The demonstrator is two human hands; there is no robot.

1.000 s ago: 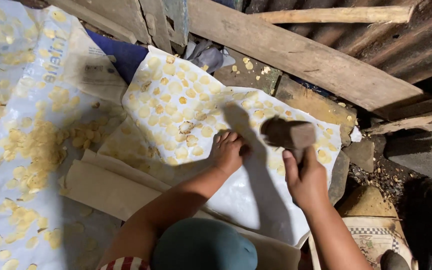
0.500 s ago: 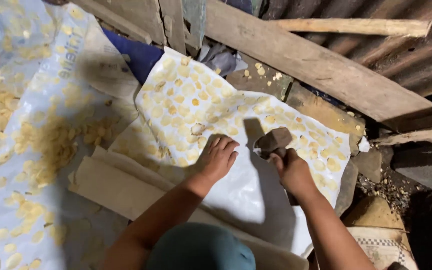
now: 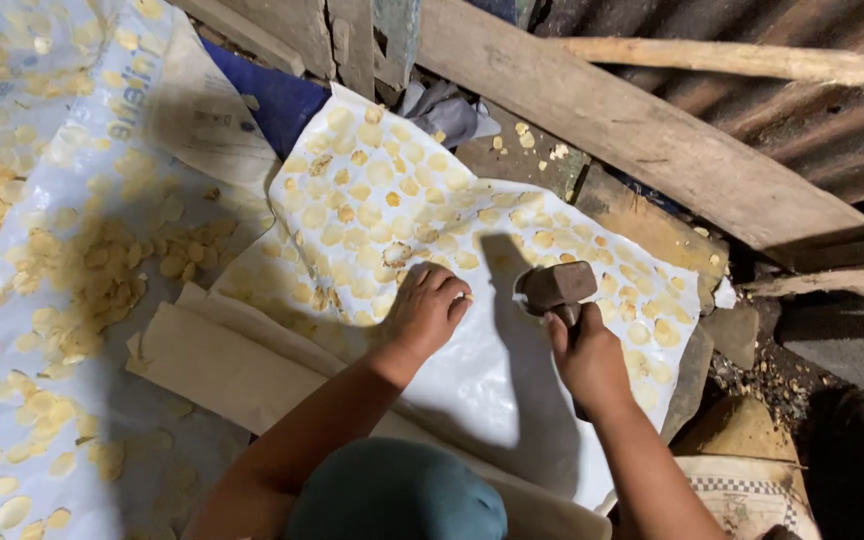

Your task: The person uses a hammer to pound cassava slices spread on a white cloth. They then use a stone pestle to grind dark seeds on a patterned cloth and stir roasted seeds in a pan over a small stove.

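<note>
Right hand is closed around the handle of a hammer; the blocky dark head is held just above the white sheet, close to the left fingertips. Left hand is laid palm-down on the sheet, fingers loosely spread and slightly curled, nothing gripped as far as can be seen. Whether a small piece is pinned under the fingertips cannot be told.

The sheet is spread over a flat stone slab, and its upper half is covered with thin flattened yellow chips. A bare white patch is left in front of both hands. More chips are scattered on a larger sheet to the left. Folded tan sacking lies under the left forearm. Wooden planks run along the top.

Risks, as judged:
- Left fingers are sitting right beside the hammer head, so a slightly off strike could land on them.
- Chips already flattened lie near the strike zone and could be crushed or bounced off the sheet.
- The sheet is thin and could be torn by a hard blow against the stone.
- A glow is seen at the lower right edge; it may be a fire, source unclear.
</note>
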